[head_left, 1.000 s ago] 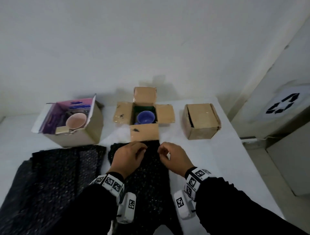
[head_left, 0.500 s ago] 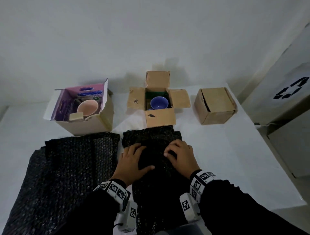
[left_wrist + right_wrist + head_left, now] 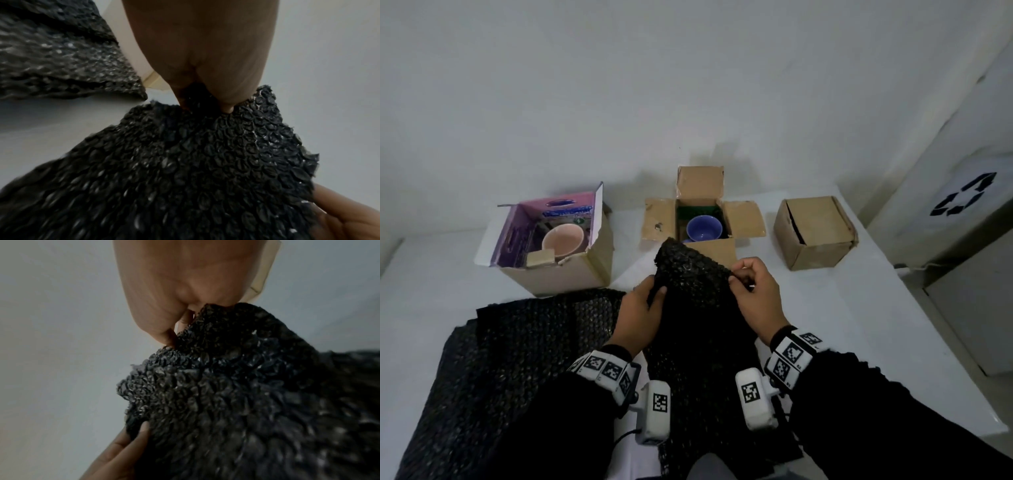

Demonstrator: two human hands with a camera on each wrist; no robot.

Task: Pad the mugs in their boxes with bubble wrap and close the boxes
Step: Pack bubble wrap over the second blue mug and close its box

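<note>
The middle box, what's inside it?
A blue mug stands in the middle box, with dark green lining behind it. The raised bubble wrap covers the box's near inside, so padding there can't be seen.

A: Which box is the open box [image 3: 703, 219], flaps spread flat?

B: The middle one; a blue mug [image 3: 704, 229] stands upright inside it.

A: And the black bubble wrap sheet [image 3: 698, 308]?

B: Just in front of that box, its far end lifted, one corner peaking over the near flap.

A: Left of it?

B: A purple-lined box [image 3: 551, 246], open, with a pink mug [image 3: 563, 240] in it. To the right of the middle box sits a closed box [image 3: 815, 233]. More bubble wrap [image 3: 517, 359] lies flat in front of the purple-lined one.
</note>
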